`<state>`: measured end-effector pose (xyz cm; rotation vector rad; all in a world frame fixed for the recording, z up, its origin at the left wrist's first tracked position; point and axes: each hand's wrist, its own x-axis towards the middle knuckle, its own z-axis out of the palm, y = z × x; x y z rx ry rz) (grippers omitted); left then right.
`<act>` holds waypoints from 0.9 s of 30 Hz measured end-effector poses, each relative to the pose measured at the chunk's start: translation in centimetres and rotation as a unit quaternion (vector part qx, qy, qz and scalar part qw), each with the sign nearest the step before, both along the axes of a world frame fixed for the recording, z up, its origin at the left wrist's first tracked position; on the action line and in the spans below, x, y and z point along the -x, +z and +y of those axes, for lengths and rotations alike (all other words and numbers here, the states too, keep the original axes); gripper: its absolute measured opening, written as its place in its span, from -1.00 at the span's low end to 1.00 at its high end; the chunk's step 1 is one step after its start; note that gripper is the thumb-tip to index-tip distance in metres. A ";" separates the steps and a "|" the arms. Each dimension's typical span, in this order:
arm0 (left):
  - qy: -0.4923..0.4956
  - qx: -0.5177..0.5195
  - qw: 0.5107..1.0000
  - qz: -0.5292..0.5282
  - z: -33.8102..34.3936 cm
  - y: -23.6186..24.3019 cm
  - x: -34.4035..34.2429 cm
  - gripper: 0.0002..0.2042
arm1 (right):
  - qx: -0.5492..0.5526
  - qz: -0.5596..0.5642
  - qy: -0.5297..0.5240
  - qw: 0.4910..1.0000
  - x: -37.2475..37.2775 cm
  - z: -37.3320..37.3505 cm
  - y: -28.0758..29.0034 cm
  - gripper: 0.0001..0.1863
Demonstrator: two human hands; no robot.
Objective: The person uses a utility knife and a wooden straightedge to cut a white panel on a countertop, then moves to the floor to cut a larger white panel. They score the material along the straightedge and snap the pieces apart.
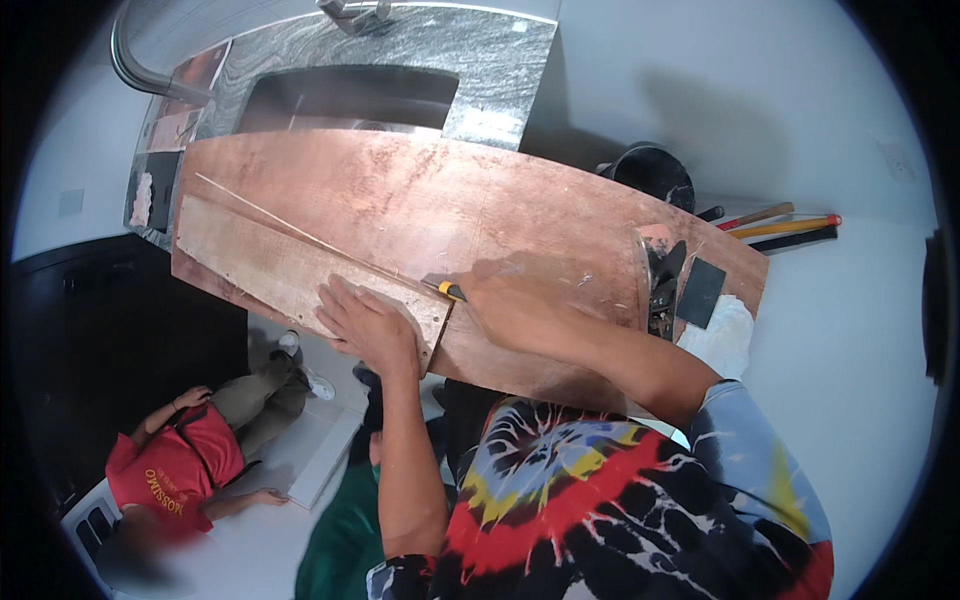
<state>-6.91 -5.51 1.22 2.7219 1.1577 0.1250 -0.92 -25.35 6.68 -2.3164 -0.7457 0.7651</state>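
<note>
A long, narrow wooden board lies on the reddish-brown plywood work surface. My left hand rests on the board near its right end, palm down, fingers spread. Just right of it, my right hand is closed around a small hand tool with a yellow-and-black handle. The tool's tip points left at the board's far edge, and its exact kind is hard to make out. A thin, pale wood strip runs along that edge, slanting away from the board at its left end.
An open tool bag and a dark flat rectangular block sit at the right end. Behind are a dark bucket, long-handled tools and a stone counter with a sink. A person in a red shirt is at lower left.
</note>
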 end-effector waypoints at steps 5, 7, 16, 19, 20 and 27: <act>0.000 0.001 1.000 -0.004 0.2 -0.3 0.1 -0.49 | 0.007 0.043 0.006 0.999 -0.2 0.8 0.1 -0.77; 0.007 0.000 1.000 -0.004 0.2 -0.1 0.0 -0.49 | 0.013 0.033 0.029 0.999 -0.2 0.8 -0.3 -0.76; 0.001 0.006 1.000 -0.007 0.0 -0.2 -0.1 -0.49 | 0.034 0.028 0.034 0.998 0.5 0.4 -0.3 -0.75; 0.003 0.005 1.000 -0.016 0.1 -0.2 -0.1 -0.49 | 0.042 0.046 0.043 0.997 -0.3 0.4 0.3 -0.75; 0.003 0.008 1.000 -0.020 0.0 -0.2 0.0 -0.49 | 0.050 0.064 0.045 0.996 -0.5 0.3 0.6 -0.74; 0.004 -0.003 1.000 -0.001 0.0 0.1 -0.3 -0.50 | 0.059 0.076 0.050 0.994 -0.7 0.3 1.0 -0.74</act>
